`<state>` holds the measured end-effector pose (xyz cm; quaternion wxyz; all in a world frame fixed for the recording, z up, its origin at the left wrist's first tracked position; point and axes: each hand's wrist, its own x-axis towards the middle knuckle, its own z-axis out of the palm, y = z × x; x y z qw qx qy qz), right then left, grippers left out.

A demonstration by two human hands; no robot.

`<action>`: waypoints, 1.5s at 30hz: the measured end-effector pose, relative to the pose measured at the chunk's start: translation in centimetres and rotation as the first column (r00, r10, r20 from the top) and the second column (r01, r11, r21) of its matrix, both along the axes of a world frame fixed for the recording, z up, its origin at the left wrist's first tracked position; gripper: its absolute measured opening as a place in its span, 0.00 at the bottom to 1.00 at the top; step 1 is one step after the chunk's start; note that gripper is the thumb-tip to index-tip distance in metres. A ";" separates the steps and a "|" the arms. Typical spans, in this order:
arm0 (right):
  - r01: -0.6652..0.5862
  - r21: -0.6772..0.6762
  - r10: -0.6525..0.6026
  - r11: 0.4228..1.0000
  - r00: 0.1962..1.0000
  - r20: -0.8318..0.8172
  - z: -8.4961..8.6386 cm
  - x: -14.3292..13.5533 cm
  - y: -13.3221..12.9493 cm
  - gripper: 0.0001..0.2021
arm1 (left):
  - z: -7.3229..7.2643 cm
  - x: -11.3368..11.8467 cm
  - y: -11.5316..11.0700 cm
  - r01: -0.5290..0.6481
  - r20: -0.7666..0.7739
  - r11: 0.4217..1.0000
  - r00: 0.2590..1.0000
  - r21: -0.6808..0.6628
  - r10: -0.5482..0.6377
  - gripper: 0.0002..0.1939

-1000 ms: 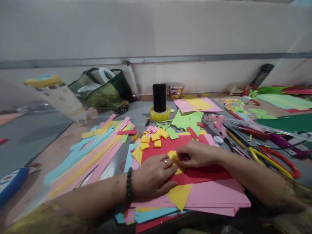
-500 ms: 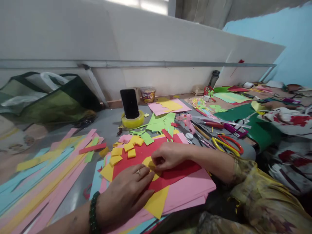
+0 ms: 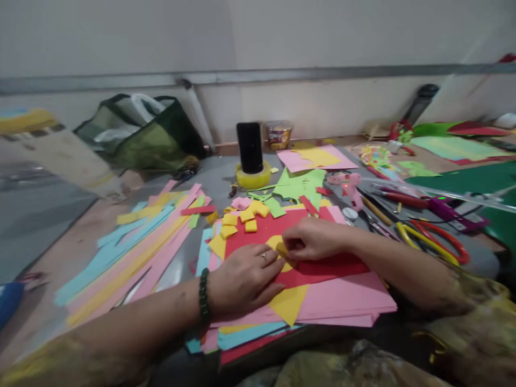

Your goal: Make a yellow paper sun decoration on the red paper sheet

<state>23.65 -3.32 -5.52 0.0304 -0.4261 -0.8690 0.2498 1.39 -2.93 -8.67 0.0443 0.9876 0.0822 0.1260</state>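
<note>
A yellow paper piece (image 3: 277,244) with a rounded top lies on a red paper sheet (image 3: 322,267), which rests on a stack of pink sheets (image 3: 342,298). My left hand (image 3: 245,277) lies palm down, fingers stretched out over the red sheet and the lower left of the yellow piece. At that piece's right edge, my right hand (image 3: 316,239) is closed, fingers curled in and pressed on the paper; its fingertips are partly hidden. Several folded yellow paper bits (image 3: 250,226) sit above my left hand. A yellow paper corner (image 3: 291,303) shows below it.
Coloured paper strips (image 3: 149,244) spread at the left. A phone (image 3: 250,148) leans upright in a tape roll (image 3: 258,176). To the right lie a pink glue gun (image 3: 347,185) and scissors with red and yellow handles (image 3: 433,242). A green bag (image 3: 149,134) stands behind.
The view has turned left and tilted down, so everything sits further right in the picture. Both hands keep nearly the same place on the papers.
</note>
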 end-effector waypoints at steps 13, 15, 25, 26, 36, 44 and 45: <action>0.040 -0.042 -0.037 0.998 0.996 0.076 -0.3 0.1 -0.1 0.08 | -0.2 0.4 0.1 0.025 -0.043 0.998 0.999 0.055 -0.022 0.16; 0.031 -0.042 -0.028 0.999 0.998 0.055 -0.4 0.2 -0.1 0.07 | -0.3 0.4 0.1 0.017 -0.041 0.998 0.999 0.059 -0.015 0.16; 0.052 -0.041 -0.049 0.998 0.996 0.075 -0.1 -0.1 -0.2 0.07 | -0.2 0.4 0.1 0.028 0.009 0.996 1.000 0.089 -0.029 0.16; 0.053 -0.045 -0.049 0.998 0.996 0.076 -0.1 -0.1 -0.2 0.07 | -0.2 0.4 0.1 0.027 0.010 0.996 1.000 0.087 -0.028 0.16; 0.326 0.077 -0.335 0.942 0.916 0.219 2.7 3.4 1.1 0.23 | -0.1 0.1 0.1 0.015 -0.017 0.998 1.000 0.054 -0.014 0.16; 0.605 0.155 -0.577 0.781 0.605 0.548 6.2 7.4 1.3 0.23 | -0.2 0.1 0.1 -0.003 -0.031 0.999 1.000 0.040 0.004 0.15; 0.610 0.164 -0.583 0.776 0.593 0.555 6.2 7.6 1.4 0.23 | -0.1 0.1 0.1 0.001 -0.041 0.999 0.999 0.044 0.001 0.16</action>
